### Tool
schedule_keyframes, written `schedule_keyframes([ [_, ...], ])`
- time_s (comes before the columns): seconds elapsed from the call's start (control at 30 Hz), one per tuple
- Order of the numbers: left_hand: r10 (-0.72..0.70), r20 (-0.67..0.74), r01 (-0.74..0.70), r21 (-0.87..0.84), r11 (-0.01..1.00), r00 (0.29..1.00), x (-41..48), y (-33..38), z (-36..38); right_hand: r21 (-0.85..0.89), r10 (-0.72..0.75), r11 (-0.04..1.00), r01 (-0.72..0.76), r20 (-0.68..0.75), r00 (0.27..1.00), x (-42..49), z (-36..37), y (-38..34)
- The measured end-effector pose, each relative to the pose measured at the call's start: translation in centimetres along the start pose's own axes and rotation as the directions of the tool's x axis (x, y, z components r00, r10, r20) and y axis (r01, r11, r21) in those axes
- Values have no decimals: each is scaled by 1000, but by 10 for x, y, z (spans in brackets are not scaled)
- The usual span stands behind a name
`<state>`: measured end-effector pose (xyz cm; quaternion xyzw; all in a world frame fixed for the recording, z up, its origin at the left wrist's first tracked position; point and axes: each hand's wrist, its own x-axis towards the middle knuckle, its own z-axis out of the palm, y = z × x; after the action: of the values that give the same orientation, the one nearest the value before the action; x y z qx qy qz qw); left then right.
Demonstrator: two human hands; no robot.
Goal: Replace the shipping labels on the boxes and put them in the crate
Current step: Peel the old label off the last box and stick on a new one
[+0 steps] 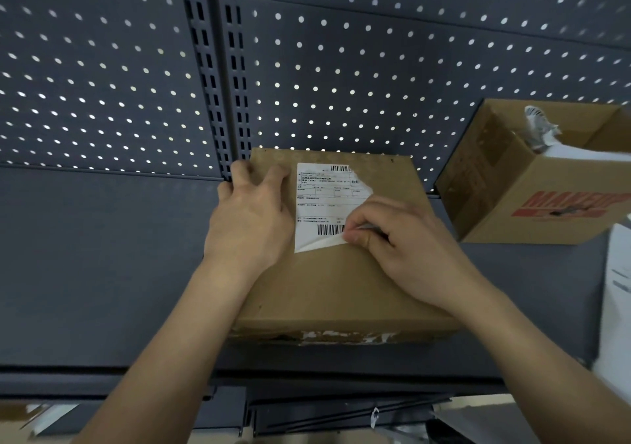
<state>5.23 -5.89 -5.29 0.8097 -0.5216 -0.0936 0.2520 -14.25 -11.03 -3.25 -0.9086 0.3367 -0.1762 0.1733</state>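
Peeling in progress: right hand pinches the lifted near edge of the shipping label; left hand grips the far-left corner of the flat cardboard box on the grey shelf. Label judged thin, tear-prone, torn at far right; box stiff, light

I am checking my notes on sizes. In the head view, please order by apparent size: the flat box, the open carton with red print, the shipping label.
1. flat box
2. open carton; farther off and cropped, so real size unsure
3. shipping label
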Motion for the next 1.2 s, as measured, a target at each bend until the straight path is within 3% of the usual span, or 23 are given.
schedule_keyframes([
  [1.2,-1,15,1,-27,1000,1000,0,0,-1,109,76,992,-65,-104,992,0,2,3],
])
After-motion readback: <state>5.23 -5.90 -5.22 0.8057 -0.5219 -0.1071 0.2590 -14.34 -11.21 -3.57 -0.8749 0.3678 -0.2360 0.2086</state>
